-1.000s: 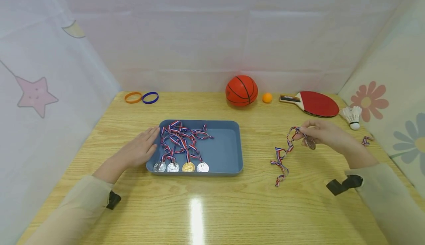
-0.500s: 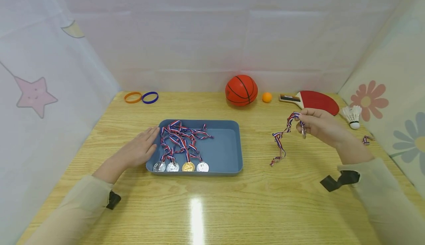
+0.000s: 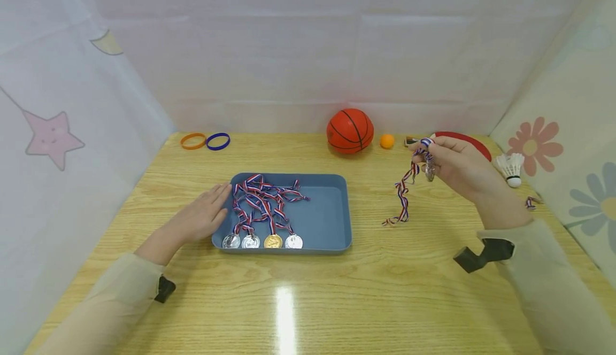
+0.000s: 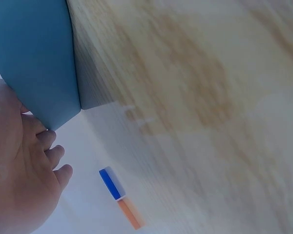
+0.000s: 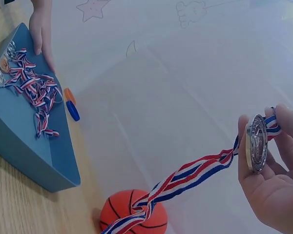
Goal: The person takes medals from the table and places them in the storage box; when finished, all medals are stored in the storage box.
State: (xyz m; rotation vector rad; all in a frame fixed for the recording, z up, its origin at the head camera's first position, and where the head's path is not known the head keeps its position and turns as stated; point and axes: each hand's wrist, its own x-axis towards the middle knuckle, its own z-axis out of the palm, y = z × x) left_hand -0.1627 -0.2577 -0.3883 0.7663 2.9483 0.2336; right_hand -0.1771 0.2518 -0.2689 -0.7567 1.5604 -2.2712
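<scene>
Raised over the table's right side, my right hand (image 3: 462,170) pinches the striped ribbon of a silver-looking medal (image 5: 257,144). The medal hangs by the fingers, and its red, white and blue ribbon (image 3: 403,194) dangles twisted to the left. My left hand (image 3: 204,213) lies with straight fingers against the left wall of a blue-grey tray (image 3: 327,221). Inside the tray, several medals line the front edge, among them a gold medal (image 3: 272,241) and a silver medal (image 3: 293,241). Their ribbons (image 3: 262,200) heap up in the left half.
At the back stand a small basketball (image 3: 350,131) and an orange ball (image 3: 387,141). A red paddle (image 3: 469,140), partly behind my right hand, and a shuttlecock (image 3: 511,169) lie to the right. Orange (image 3: 193,141) and blue wristbands (image 3: 218,141) lie back left. A ribbon piece (image 3: 532,202) shows far right.
My right hand has risen and moved slightly left, lifting the medal; its ribbon end has come up and left with it. The left hand and tray have stayed put.
</scene>
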